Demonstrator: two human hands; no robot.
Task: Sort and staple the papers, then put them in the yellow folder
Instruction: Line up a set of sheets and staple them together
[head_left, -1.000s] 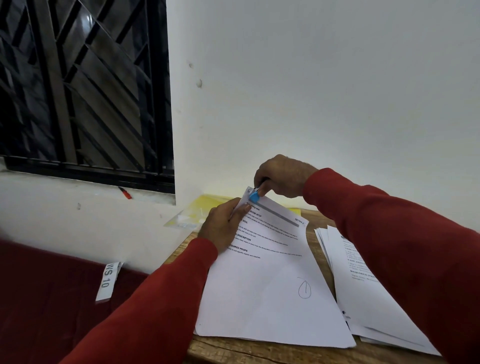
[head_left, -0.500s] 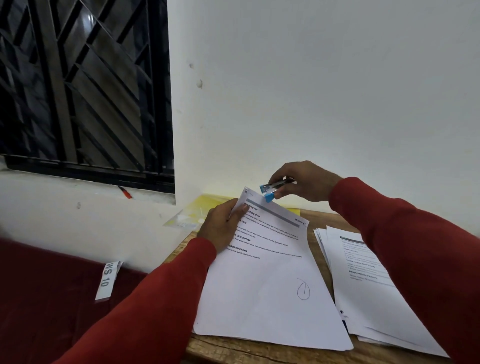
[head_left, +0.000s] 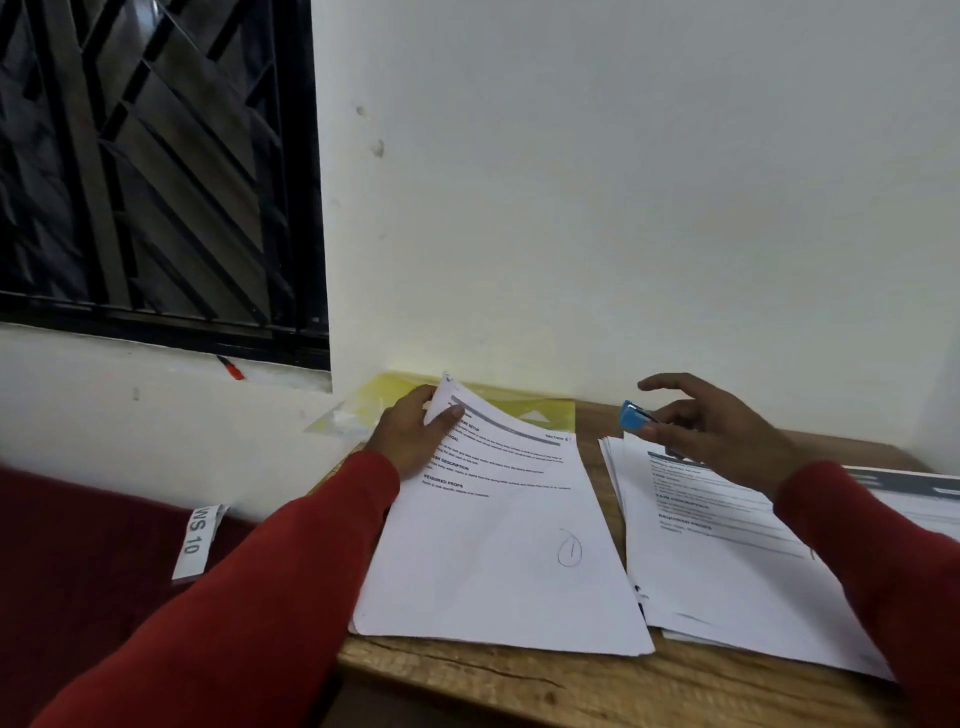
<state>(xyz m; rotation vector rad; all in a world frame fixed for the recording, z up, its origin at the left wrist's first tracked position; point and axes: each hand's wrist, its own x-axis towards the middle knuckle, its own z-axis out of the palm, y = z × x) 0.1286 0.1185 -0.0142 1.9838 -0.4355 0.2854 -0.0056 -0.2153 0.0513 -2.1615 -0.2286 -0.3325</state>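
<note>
Since a second ago the right hand (head_left: 727, 436) has drawn the small blue stapler (head_left: 635, 414) away from the top corner of the left paper set (head_left: 498, 545) and carried it over to the right, so that it now hovers above the upper end of the second stack of papers (head_left: 727, 561). That hand grips the stapler between thumb and curled fingers, with the index finger stretched out toward the wall. The left hand (head_left: 413, 441) has stayed where it was: it pinches the top left corner of the left paper set, thumb on the printed face and fingers behind, so the corner lifts off the table (head_left: 519, 686) while the rest of the sheets lie flat near the table's left edge. A pen mark in a circle shows on the lower part of the top sheet. The second stack lies just beside it toward the right edge, its sheets fanned slightly. The yellow folder (head_left: 540, 410) lies flat at the table's far edge against the wall, partly under the lifted corner and overhanging the left edge. Both sleeves are red. A white tag reading WS 10 (head_left: 197, 540) hangs off to the left.
</note>
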